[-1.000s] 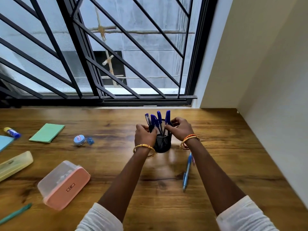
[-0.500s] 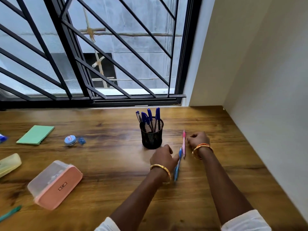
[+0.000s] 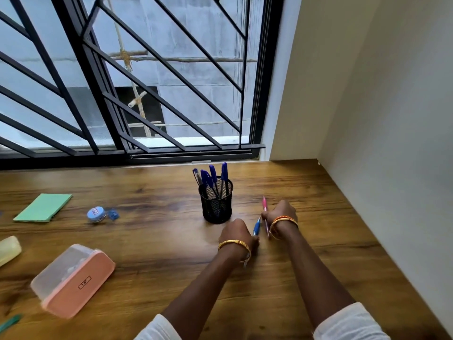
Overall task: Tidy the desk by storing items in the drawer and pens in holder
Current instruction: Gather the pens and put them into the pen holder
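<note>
Pens in both hands, right in front of the holder (image 3: 217, 202)! The left hand (image 3: 239, 235) has its fingers curled round a blue pen (image 3: 256, 227), tip end poking up past the knuckles. The right hand (image 3: 282, 212) pinches a pink pen (image 3: 265, 208), which stands tilted with its top leaning toward the window. Both fists sit low over the tabletop (image 3: 318, 241), just right of the holder and a touch nearer the front edge.

The black mesh holder stands upright toward the back edge, and it is crowded: several blue-capped pens (image 3: 213, 179) fan out of it, leaning left.

So the step in hand looks like dropping these two in. Best way, I'd say: lift each pen clear above the rim, swing it near vertical, then aim for the open right side of the cup, where the leaning pens leave a gap. One hand at a time is safer, because the holder is light mesh and a sideways knock could tip it. Let go only once the tip is well inside.

Plenty waits toward the left edge: a green pad (image 3: 43, 207), a small blue jar (image 3: 96, 214), a pink box (image 3: 73, 280), a yellow case (image 3: 8, 250), a teal pen (image 3: 9, 322) at the front left corner. No drawer in sight.
</note>
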